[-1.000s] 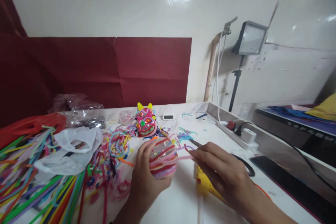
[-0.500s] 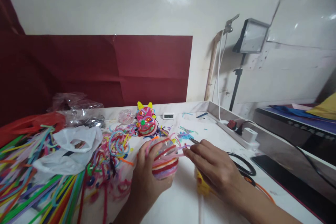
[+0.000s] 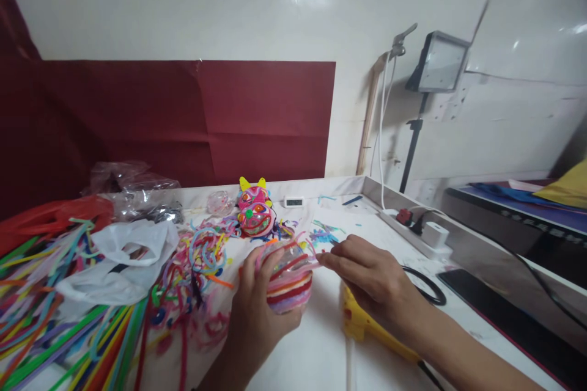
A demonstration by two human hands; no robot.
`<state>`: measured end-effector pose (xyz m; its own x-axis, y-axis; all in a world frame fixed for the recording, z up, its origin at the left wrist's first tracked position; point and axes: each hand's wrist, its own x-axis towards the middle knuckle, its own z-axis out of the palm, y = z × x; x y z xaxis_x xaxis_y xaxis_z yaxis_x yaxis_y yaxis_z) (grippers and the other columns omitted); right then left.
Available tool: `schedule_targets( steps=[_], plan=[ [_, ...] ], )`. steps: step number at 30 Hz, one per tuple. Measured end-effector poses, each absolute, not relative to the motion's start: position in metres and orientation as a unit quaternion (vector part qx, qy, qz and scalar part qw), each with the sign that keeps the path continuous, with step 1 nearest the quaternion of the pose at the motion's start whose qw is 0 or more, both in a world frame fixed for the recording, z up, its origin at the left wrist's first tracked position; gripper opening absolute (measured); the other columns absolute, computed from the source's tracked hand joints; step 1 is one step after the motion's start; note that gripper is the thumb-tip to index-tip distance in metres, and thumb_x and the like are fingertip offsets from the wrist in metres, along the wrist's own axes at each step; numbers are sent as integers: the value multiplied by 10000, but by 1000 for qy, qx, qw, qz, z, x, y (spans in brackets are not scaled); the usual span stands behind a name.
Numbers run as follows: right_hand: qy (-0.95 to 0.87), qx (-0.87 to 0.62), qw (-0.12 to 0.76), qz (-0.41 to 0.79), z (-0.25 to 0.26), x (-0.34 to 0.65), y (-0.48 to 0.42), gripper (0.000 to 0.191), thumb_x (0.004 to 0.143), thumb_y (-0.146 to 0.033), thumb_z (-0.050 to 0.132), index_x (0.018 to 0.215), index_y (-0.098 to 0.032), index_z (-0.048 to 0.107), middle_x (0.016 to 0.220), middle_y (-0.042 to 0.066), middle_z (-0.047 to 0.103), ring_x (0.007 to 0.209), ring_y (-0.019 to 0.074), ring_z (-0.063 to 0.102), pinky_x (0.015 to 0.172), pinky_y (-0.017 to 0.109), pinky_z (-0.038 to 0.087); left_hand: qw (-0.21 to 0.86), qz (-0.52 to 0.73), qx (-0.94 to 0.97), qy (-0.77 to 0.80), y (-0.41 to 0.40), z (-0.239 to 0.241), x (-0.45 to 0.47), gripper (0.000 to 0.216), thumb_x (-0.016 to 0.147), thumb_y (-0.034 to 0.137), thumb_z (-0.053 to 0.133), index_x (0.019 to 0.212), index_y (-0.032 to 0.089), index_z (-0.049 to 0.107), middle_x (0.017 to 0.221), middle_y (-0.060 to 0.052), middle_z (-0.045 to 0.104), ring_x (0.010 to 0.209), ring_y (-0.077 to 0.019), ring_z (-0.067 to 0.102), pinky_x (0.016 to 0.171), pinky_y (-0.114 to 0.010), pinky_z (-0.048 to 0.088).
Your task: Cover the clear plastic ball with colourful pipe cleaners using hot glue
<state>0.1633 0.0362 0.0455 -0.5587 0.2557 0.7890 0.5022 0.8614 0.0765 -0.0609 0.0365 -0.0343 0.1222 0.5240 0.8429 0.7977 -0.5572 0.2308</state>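
On the left side of the desk (image 3: 316, 348) lies a big heap of long coloured strips (image 3: 110, 336), and a white bag (image 3: 92, 281) rests upon it. Behind are a red bag (image 3: 64, 214) and a crumpled clear bag (image 3: 147, 186). A tangle of short curly strips (image 3: 202, 253) lies close to the left wrist. A colourful toy (image 3: 255, 214) with yellow ears stands behind the ball, and a small white display (image 3: 294, 202) is near it. A yellow glue gun (image 3: 367, 324) lies below the right hand, which covers a part of it. Farther right are a power strip (image 3: 413, 235) and a dark flat slab (image 3: 495, 311).

The ball (image 3: 291, 293), clear with coloured bands around it, is in the left hand (image 3: 259, 299), whose grip is curved around its side. The right hand (image 3: 371, 269) has its fingertips pressed together, pinching a pink strip (image 3: 306, 266) beside the ball.
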Motion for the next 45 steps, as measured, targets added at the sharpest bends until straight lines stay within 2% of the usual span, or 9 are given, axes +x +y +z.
schedule_targets(
  steps=[9,15,19,24,27,31,39,45],
  plan=[
    [-875,-219,409,-138,44,160,36,321,911,47,437,1055,-83,694,772,111,676,685,190,585,586,274,469,144,-491,-730,-453,38,-35,-60,817,645,266,806,1372,237,435,1318,-167,522,1192,-360,606,934,-527,593],
    [-880,-241,377,-156,46,160,40,343,903,43,434,1040,-110,709,776,94,665,695,198,561,588,280,422,144,-486,-734,-452,38,-35,-61,807,653,269,800,1372,239,435,1316,-160,521,1200,-352,605,938,-511,593],
    [-884,-257,348,-178,50,158,39,272,961,-35,455,997,-129,708,799,89,662,701,199,545,598,290,377,144,-483,-739,-447,38,-35,-62,815,647,265,801,1374,238,434,1312,-157,520,1192,-345,613,933,-497,597],
    [-884,-256,347,-182,51,153,39,251,1020,-183,492,871,-160,693,704,42,616,638,184,501,595,300,332,140,-480,-738,-452,38,-36,-62,843,641,258,810,1386,257,416,1332,-156,506,1197,-354,609,929,-511,597],
    [-895,-238,345,-155,53,150,38,272,1026,-113,418,981,-148,684,678,25,611,614,178,511,606,303,344,129,-478,-743,-450,37,-37,-62,847,649,240,804,1396,270,404,1341,-154,501,1201,-352,604,928,-514,597],
    [-919,-237,303,-81,54,148,35,369,990,-17,344,1164,-170,631,798,36,653,645,156,562,591,264,382,122,-483,-742,-449,37,-37,-60,845,638,210,797,1391,264,416,1333,-154,508,1187,-348,604,898,-502,611],
    [-907,-205,359,-75,43,143,37,311,954,-10,373,1016,-163,636,764,29,638,636,149,570,561,254,376,102,-490,-734,-459,33,-34,-56,854,601,166,801,1364,275,432,1321,-145,513,1184,-356,606,908,-532,602],
    [-900,-224,364,-87,42,139,38,319,1050,-155,364,947,-166,666,731,15,593,598,136,523,539,252,355,114,-474,-748,-450,36,-37,-61,848,642,214,796,1393,272,408,1341,-154,493,1187,-357,605,894,-515,614]
  ],
)
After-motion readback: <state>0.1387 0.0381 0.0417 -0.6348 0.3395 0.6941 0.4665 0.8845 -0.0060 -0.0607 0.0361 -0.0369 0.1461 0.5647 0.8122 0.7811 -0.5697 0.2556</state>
